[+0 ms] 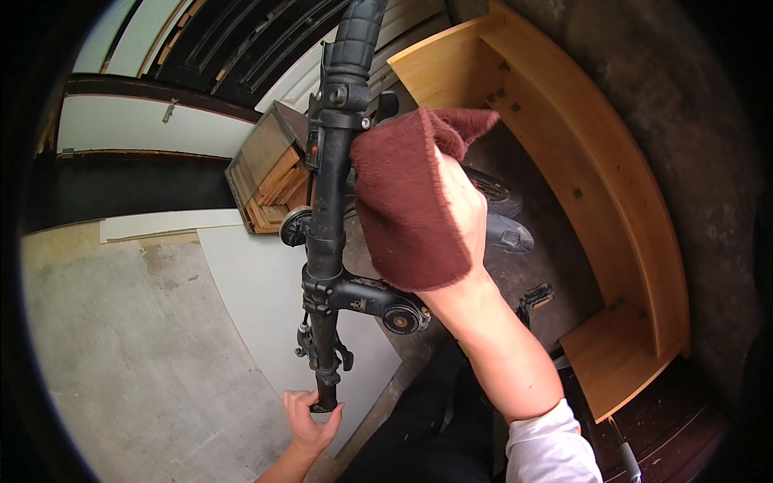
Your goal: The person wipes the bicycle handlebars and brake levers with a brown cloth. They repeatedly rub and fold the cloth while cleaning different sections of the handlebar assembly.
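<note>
A bicycle handlebar [328, 199] runs from the top of the head view down toward me. Its near end, a black grip [327, 395], sits between the thumb and fingers of my left hand [309, 425]. My right hand [462, 199] grips a maroon cloth [404, 199], which drapes over the knuckles and hides most of the fingers. The cloth is close beside the bar; whether it touches is unclear. Below it, the black stem [368, 294] joins the bar. A round bell [296, 226] and a brake lever mount [309, 344] are fixed along the bar.
A wooden cabinet frame [567, 151] lies along the right. Under my right arm appear a bicycle wheel [498, 190] and a pedal [537, 296]. A wooden box [269, 175] and a white board [266, 271] are beyond the bar. Door panels [241, 54] lean at upper left.
</note>
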The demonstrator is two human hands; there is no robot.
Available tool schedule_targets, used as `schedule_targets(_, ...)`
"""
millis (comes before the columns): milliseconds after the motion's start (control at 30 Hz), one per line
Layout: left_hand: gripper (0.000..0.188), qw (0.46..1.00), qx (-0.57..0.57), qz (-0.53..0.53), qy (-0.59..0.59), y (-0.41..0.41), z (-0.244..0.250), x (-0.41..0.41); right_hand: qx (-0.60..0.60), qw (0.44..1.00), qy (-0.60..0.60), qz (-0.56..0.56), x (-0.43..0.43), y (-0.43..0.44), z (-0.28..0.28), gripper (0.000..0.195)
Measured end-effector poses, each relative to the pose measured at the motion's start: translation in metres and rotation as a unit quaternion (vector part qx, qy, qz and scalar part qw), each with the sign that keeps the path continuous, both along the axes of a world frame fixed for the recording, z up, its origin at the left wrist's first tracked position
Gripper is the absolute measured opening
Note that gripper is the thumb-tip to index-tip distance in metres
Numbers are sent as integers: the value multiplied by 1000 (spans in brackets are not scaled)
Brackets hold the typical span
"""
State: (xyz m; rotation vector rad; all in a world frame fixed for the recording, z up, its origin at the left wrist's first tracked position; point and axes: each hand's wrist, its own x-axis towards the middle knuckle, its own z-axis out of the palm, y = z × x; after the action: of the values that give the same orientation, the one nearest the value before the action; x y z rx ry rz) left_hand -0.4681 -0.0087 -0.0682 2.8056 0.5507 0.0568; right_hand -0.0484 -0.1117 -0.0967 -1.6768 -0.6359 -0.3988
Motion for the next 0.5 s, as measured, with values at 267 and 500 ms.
schedule_targets(267,60,1000,-1,3,-14,0,0,0,-206,972,-115,11,14,-31,39,32)
schedule_targets(500,58,1000,-22,-5,-18,4,-1,-2,-93,986,-58,127,32,-25,37,19)
